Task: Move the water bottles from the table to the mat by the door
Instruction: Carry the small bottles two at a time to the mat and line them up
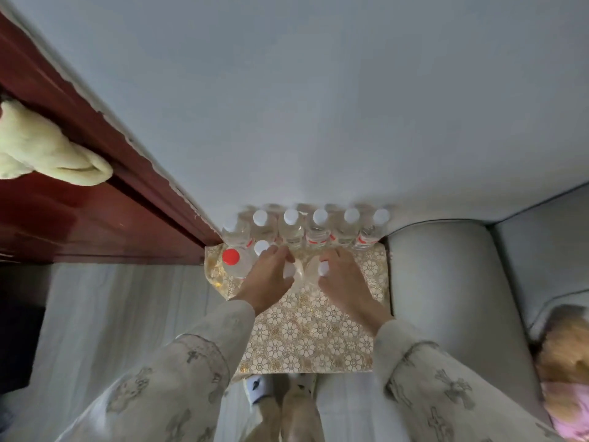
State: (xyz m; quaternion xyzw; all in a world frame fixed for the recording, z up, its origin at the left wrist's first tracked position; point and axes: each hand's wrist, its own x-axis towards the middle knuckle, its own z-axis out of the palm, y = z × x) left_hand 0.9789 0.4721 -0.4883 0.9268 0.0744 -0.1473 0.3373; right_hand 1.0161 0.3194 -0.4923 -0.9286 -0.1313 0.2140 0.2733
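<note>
At frame centre both hands stand upright bottles on the patterned mat [318, 330] — the left hand [267, 282] curls round one bottle [291, 271], the right hand [345, 282] round another [320, 269] — just below the wall-side row [320, 228].

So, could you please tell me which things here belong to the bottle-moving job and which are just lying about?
Part of the job:
- back row of bottles
- red-capped bottle
- patterned mat
- left hand and right hand, each on a bottle

Just lying about:
- pale towel
- grey sofa
- stuffed toy
</note>
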